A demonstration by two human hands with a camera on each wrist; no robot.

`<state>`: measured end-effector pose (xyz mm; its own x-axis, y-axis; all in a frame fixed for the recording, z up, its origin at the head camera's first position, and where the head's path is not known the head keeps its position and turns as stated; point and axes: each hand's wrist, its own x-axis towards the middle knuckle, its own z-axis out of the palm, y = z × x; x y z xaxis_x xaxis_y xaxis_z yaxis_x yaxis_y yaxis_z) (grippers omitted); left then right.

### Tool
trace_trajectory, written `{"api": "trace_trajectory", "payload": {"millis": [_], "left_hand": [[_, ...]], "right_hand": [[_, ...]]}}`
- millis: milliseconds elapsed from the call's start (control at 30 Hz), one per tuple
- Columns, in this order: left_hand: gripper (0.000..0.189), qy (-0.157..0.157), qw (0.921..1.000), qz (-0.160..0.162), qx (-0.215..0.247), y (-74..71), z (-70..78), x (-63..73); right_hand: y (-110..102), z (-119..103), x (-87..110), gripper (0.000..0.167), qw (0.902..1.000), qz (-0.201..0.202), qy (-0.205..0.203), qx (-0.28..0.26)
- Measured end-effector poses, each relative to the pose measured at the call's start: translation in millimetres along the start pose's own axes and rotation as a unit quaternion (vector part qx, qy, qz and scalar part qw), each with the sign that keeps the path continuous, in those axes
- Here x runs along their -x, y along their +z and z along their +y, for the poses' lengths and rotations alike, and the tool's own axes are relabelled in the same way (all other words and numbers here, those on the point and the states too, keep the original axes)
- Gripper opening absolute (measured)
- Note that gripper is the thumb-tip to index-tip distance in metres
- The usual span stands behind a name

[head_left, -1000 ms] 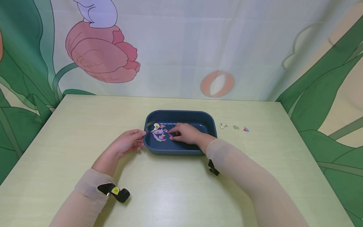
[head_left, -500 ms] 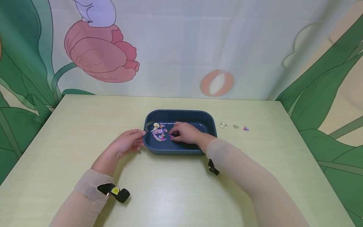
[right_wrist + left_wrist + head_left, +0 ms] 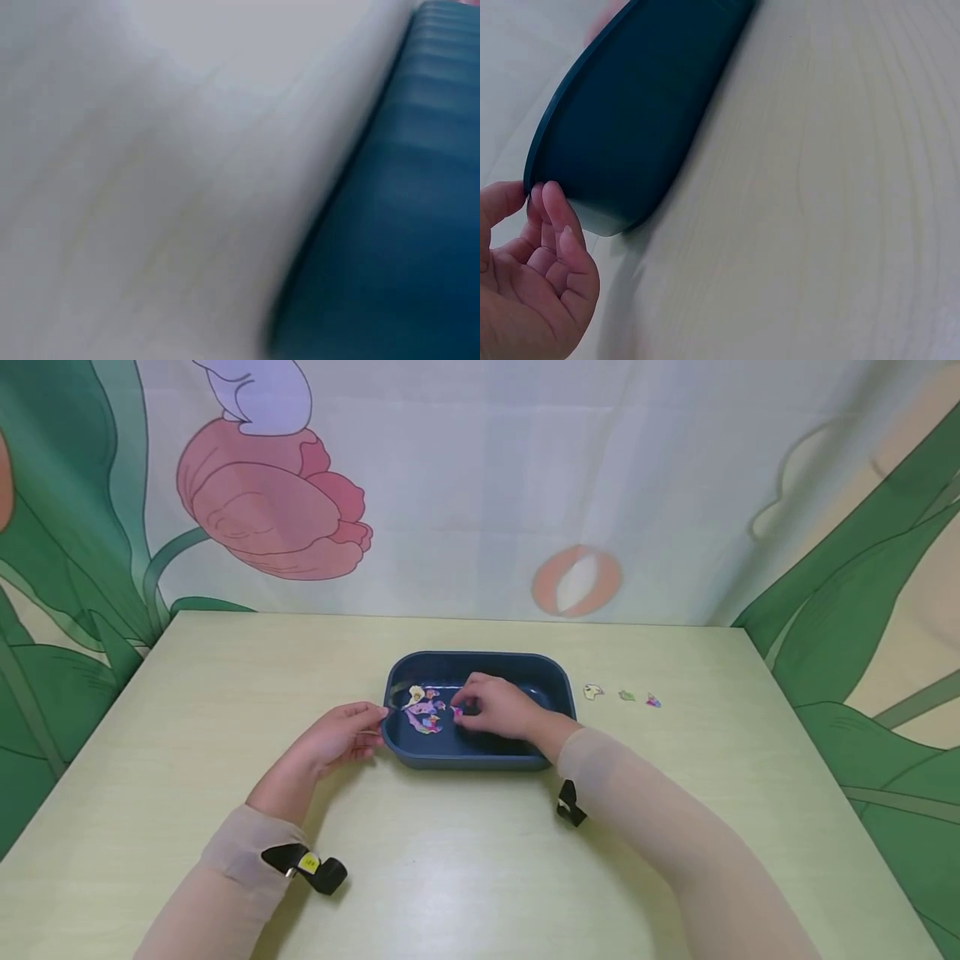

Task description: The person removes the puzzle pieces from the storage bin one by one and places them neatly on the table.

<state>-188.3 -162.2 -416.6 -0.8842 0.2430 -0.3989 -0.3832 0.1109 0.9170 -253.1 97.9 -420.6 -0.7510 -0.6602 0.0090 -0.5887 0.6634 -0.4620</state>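
A dark blue rectangular tray [image 3: 480,762] stands on the table. My left hand [image 3: 347,737] pinches its left rim between thumb and fingers, as the left wrist view also shows on the tray's wall [image 3: 630,112]. Inside the tray, my right hand [image 3: 498,706] pinches a small pink sticker-like cutout [image 3: 457,713] between thumb and fingertips. Several colourful cutouts, mostly purple with a cream one on top, lie grouped as a cluster [image 3: 423,712] at the tray's left end. In the right wrist view only the tray's outer side [image 3: 405,225] and the table show; the hand is out of it.
To the right of the tray, a white cutout [image 3: 593,692], a green one [image 3: 626,696] and a pink-purple one [image 3: 653,701] lie in a row on the pale wooden table [image 3: 450,860]. A printed curtain [image 3: 450,485] hangs behind the table's far edge.
My right hand has drawn slightly up and back from the tray floor, with the pink cutout now between its fingertips. The left hand stays on the rim.
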Motion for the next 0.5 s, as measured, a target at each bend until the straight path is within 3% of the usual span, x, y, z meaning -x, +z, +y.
{"api": "trace_trajectory", "payload": {"millis": [500], "left_hand": [[0.029,-0.003,1.0000,0.005,0.000,-0.3,-0.3,-1.1]], "right_hand": [[-24.4,4.0,26.3,0.028,0.9974,0.053,0.007,-0.048]]}}
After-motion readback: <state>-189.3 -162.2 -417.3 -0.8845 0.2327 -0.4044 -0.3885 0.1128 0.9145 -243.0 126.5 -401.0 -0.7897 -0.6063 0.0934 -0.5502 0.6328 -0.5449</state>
